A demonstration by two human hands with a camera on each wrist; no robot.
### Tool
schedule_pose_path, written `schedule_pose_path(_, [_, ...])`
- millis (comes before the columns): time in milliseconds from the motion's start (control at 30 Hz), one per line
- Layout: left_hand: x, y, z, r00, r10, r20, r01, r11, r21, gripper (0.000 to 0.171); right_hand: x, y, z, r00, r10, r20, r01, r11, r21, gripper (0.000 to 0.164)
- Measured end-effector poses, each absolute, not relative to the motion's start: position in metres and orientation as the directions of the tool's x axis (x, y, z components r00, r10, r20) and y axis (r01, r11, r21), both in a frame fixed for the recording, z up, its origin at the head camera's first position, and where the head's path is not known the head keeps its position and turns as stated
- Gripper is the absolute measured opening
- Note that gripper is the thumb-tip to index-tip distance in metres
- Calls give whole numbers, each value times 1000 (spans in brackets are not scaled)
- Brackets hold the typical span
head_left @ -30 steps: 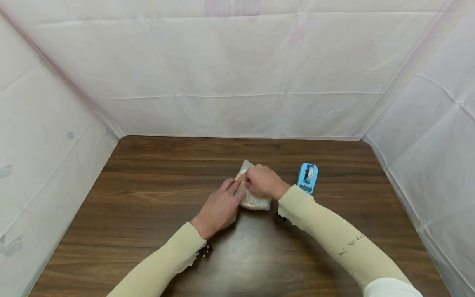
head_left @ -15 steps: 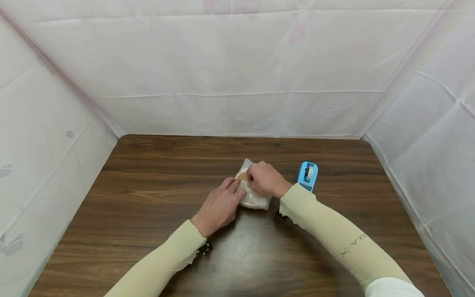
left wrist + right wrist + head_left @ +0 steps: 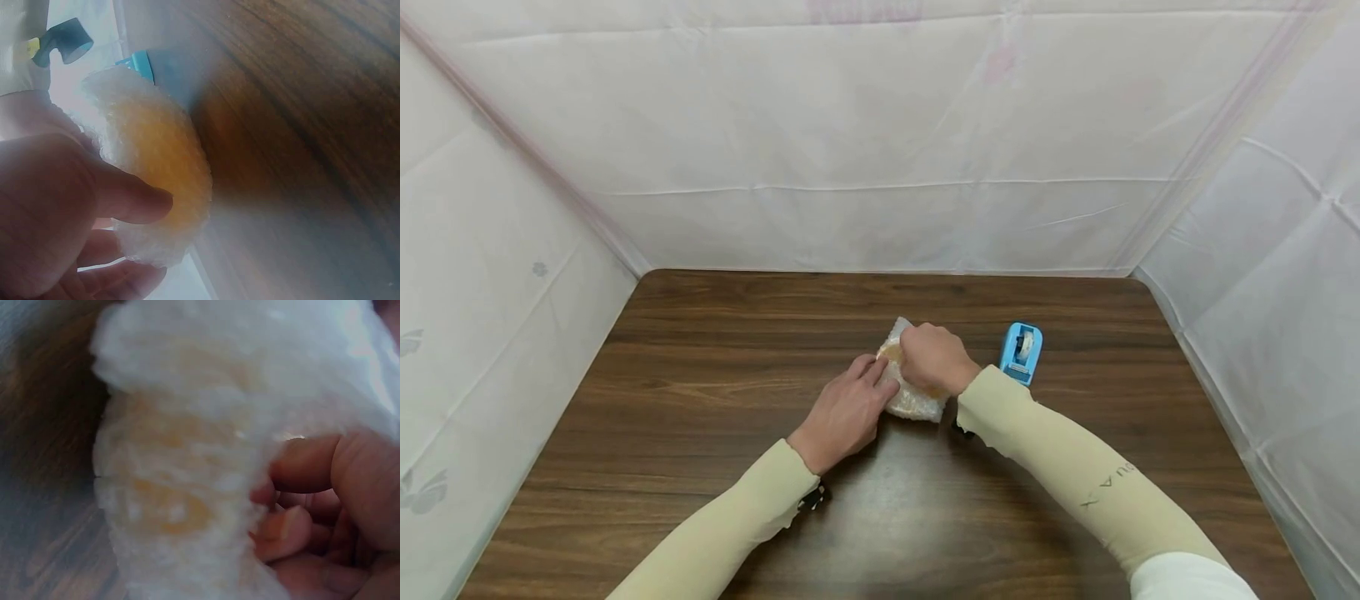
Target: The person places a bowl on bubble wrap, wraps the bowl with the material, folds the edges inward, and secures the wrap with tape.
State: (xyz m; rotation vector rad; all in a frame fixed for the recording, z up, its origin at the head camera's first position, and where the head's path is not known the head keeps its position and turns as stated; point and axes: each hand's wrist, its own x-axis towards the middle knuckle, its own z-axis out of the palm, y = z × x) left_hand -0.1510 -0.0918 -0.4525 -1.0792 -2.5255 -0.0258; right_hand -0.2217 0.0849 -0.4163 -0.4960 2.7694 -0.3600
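A bubble-wrapped bundle (image 3: 913,407) lies near the middle of the table, and something yellow-orange shows through its clear wrap. My left hand (image 3: 842,412) holds it from the left. In the left wrist view the left thumb (image 3: 140,199) presses along one face of the bundle, with the other fingers behind and below. My right hand (image 3: 936,358) is over the right part of the bundle, knuckles up. Its curled fingers (image 3: 281,531) grip the bubble wrap (image 3: 181,456) at one side in the right wrist view. The back of that hand hides part of the bundle from above.
A blue tape dispenser (image 3: 1021,354) with a roll in it stands just right of the right wrist, partly behind the sleeve. The brown wooden table (image 3: 722,358) is bounded by white sheeting (image 3: 865,225) at the back and on both sides.
Both hands stay on the bundle. The right hand has shifted only slightly, and a little more yellow shows left of its fingers. The head view has tilted slightly.
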Motion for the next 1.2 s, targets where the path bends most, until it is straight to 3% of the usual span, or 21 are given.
schedule_pose_path(267, [-152, -91, -451, -633, 698, 335, 699, 702, -140, 12, -220, 79, -424, -931, -330, -157, -320, 944, -84, 20])
schedule_pose_path(467, [-153, -91, -451, -638, 694, 335, 703, 702, -116, 12, -221, 85, -425, -945, -314, -97, -321, 944, 75, 26])
schedule_pose_path(600, [-154, -90, -450, -638, 692, 338, 705, 701, -107, 11, -224, 93, -423, -949, -281, -144, -284, 959, 5, 35])
schedule_pose_path(867, [-153, -93, -453, -621, 708, 335, 728, 680, -87, 11, -224, 116, -415, -936, -305, -174, -277, 946, -169, 37])
schedule_pose_path(1033, [-151, -99, -449, -653, 702, 286, 728, 685, -19, 33, -220, 127, -408, -932, -348, -100, -305, 903, -302, 40])
schedule_pose_path(1133, [-150, -103, -443, -708, 669, 226, 698, 712, 79, 50, -218, 135, -404, -935, -354, -21, -327, 885, -330, 28])
schedule_pose_path(1200, [-154, -105, -435, -755, 628, 189, 653, 745, 135, 61, -218, 140, -399, -932, -360, 34, -351, 878, -326, 34])
